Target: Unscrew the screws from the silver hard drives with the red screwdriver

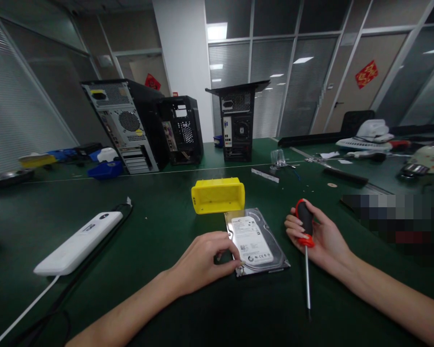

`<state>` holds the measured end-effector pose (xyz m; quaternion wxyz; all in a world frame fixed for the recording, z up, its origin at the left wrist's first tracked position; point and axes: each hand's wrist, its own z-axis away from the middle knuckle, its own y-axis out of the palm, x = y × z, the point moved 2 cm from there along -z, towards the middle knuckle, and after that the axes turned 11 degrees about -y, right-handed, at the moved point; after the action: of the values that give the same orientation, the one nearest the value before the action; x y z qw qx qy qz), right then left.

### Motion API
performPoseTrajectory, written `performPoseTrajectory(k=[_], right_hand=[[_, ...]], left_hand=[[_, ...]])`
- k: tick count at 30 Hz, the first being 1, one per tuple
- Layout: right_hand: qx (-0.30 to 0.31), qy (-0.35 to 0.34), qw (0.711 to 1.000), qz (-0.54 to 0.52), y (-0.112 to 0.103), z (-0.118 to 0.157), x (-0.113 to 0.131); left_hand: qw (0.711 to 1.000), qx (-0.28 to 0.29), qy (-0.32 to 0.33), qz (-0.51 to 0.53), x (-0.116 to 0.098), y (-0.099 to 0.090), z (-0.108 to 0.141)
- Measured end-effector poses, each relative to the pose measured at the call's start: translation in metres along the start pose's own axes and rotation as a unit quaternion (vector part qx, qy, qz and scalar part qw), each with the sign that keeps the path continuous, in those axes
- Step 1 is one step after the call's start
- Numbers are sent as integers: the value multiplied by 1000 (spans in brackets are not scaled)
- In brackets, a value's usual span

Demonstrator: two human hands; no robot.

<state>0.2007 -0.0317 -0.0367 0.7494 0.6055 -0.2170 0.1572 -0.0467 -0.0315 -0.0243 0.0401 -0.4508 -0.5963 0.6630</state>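
A hard drive (255,238) with a white label lies flat on the green table, label side up. My left hand (210,258) is at the drive's near left corner, thumb and index finger pinched together over its edge. Whatever is between those fingertips is too small to make out. To the right of the drive, my right hand (320,233) is wrapped round the red and black handle of a screwdriver (305,219), its metal shaft pointing down toward me. Just behind the drive sits a yellow plastic bin (219,195), its open side facing me.
On the left lies a white power strip (79,243) with cables. Computer cases (137,125) stand at the back, one more case (237,125) right of them. A blue bin (105,169) is at left; a metal strip (265,175) and loose parts lie at right.
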Motion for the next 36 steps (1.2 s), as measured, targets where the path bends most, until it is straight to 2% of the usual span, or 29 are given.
performPoseTrajectory(k=[8, 20, 31, 36], right_hand=[[5, -1, 1000, 8, 0, 0, 0], [5, 6, 1000, 14, 1, 1, 0], [25, 5, 999, 26, -2, -1, -1], [26, 6, 999, 29, -1, -1, -1]], left_hand=[[999, 11, -15, 32, 3, 3, -3], [999, 30, 4, 39, 2, 2, -1], [990, 33, -48, 131, 4, 9, -5], [987, 31, -48, 152, 7, 10, -4]])
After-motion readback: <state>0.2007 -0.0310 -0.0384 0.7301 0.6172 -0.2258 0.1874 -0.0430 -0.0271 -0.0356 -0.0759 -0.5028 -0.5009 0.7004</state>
